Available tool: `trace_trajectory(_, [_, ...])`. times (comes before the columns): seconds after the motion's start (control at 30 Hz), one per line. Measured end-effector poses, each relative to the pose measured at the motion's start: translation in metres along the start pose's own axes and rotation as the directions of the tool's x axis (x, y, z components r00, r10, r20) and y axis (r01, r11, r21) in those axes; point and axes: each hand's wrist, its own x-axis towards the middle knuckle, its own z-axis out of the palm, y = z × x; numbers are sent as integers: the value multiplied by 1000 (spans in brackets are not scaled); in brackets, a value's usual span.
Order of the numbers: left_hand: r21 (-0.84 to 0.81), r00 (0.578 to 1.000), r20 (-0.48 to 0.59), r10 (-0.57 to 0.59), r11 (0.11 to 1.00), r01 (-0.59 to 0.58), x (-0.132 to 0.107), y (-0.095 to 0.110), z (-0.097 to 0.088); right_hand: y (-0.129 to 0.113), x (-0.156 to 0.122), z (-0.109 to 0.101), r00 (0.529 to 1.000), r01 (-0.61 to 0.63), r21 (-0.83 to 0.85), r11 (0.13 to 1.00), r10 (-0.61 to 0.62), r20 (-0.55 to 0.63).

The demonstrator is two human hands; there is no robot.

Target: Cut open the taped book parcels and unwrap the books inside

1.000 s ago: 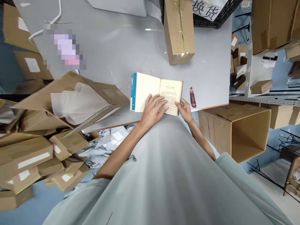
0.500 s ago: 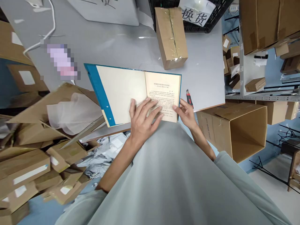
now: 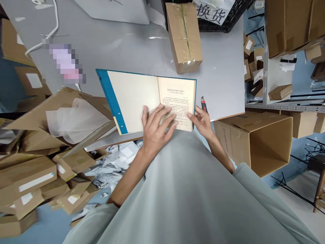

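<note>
A book [image 3: 132,98] with a blue cover lies open at the front edge of the grey table [image 3: 114,44]. Its left side is a blank cream page; the right one carries printed text. Across the lower pages rests my left hand [image 3: 157,125], fingers spread and flat near the inner fold. My right hand [image 3: 201,121] pinches the right edge of the book, thumb on top of the page and fingers at the blue cover. Just beyond that hand lies a red and black box cutter [image 3: 204,104] on the table.
A taped carton [image 3: 185,40] stands behind the book, against a black crate [image 3: 225,25] with a paper sign. Left of the table is an open cardboard box [image 3: 33,115] with white wrapping. At the right sits an open empty carton [image 3: 269,139]; shelves with boxes rise beyond.
The view has shifted slightly. The book's left cover edge appears a little further right; both hands keep the same hold on the book.
</note>
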Motion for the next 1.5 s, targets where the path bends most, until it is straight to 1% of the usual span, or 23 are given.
trace_trajectory(0.2, [-21,1000,-20,-14,1000,14,5,11,18,9,3,-19,1000,7,7,1000,-7,23])
trace_trajectory(0.37, [-20,999,-50,-18,1000,17,7,15,44,20,8,-32,999,-37,33,999,36,28])
trace_trajectory(0.5, [-31,999,-30,-41,999,40,6,15,60,29,12,-39,997,-67,28,997,65,49])
trace_trajectory(0.63, [-41,998,16,-57,998,57,2,12,63,37,10,-38,997,-66,16,998,66,38])
trace_trajectory(0.73, [-55,996,68,-49,997,53,-1,6,62,50,8,-30,998,-65,-9,998,65,12])
trace_trajectory(0.83, [-100,986,155,-62,992,78,-6,-10,69,72,11,-18,999,-49,-43,998,48,-25])
trace_trajectory(0.9, [-155,973,210,-96,979,130,-10,-27,80,92,17,-8,997,-52,-114,992,46,-56])
trace_trajectory(0.93, [-192,964,236,-121,967,168,-12,-37,87,102,21,-2,996,-67,-175,982,55,-75])
trace_trajectory(1.0, [-273,938,294,-182,925,264,-16,-59,102,121,30,9,989,-125,-339,932,90,-117])
trace_trajectory(1.07, [-325,903,356,-240,874,360,-19,-81,114,137,38,22,979,-190,-496,847,130,-154])
trace_trajectory(1.13, [-326,871,398,-288,843,427,-21,-99,122,149,44,33,974,-224,-589,776,160,-160])
trace_trajectory(1.17, [-324,859,410,-307,832,451,-21,-106,124,154,46,38,974,-227,-610,759,168,-153])
trace_trajectory(1.23, [-345,840,429,-331,800,491,-22,-117,124,160,47,44,978,-207,-607,767,167,-123])
trace_trajectory(1.3, [-397,827,450,-337,754,524,-23,-125,122,164,48,47,984,-177,-559,810,151,-92])
trace_trajectory(1.4, [-483,815,491,-308,682,549,-23,-138,119,168,49,48,988,-153,-453,878,139,-65])
trace_trajectory(1.5, [-541,814,515,-268,635,551,-24,-148,117,170,52,47,987,-161,-373,914,148,-63])
